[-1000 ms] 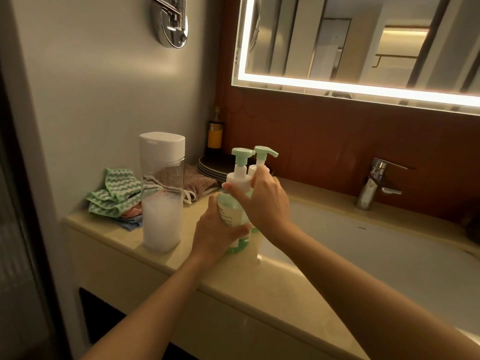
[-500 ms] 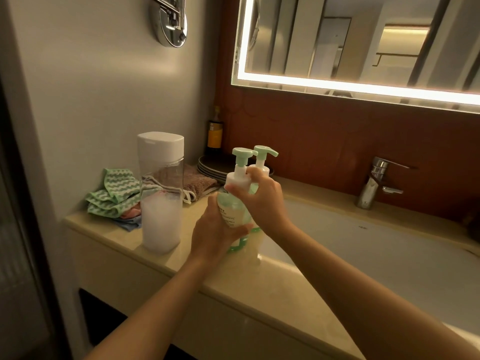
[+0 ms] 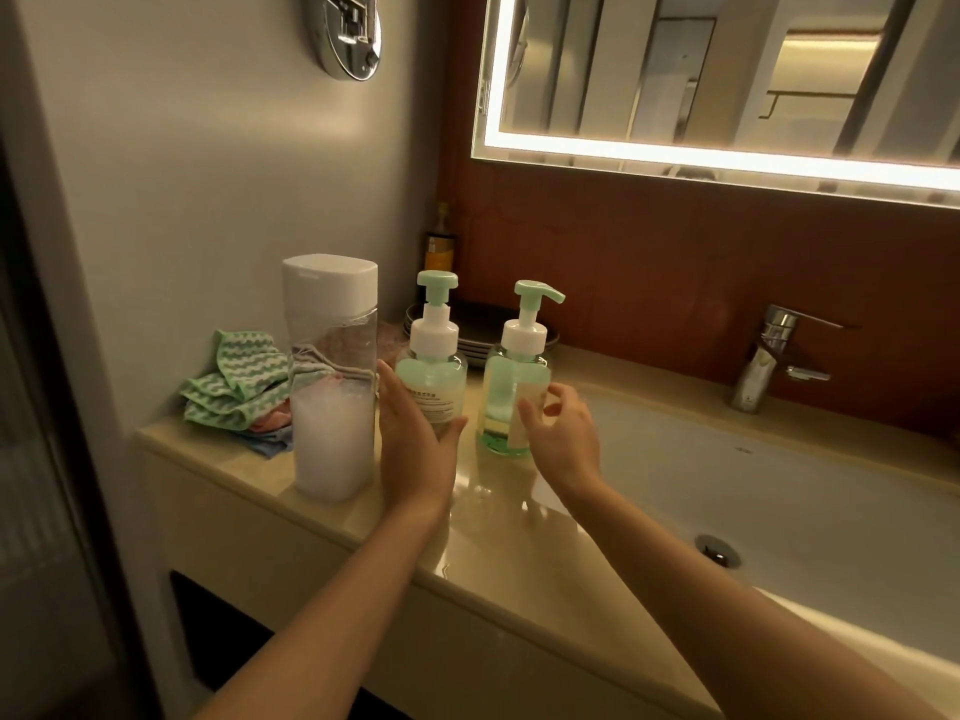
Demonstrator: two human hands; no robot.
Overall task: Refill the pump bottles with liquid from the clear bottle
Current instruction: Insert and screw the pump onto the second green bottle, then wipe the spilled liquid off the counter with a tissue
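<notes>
Counter (image 3: 493, 543): left hand (image 3: 415, 449) holds pump bottle (image 3: 434, 392); right hand (image 3: 561, 433) apparently released.

Head camera looks forward and down, seemingly close over the counter (image 3: 498, 543).

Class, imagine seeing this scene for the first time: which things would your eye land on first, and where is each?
The lit mirror on the back wall draws the eye first. On the counter, the left hand grips the left pump bottle and the right hand is at the right pump bottle, both mint-topped and upright. Left of them stands the tall clear bottle, partly filled with cloudy white liquid.
</notes>
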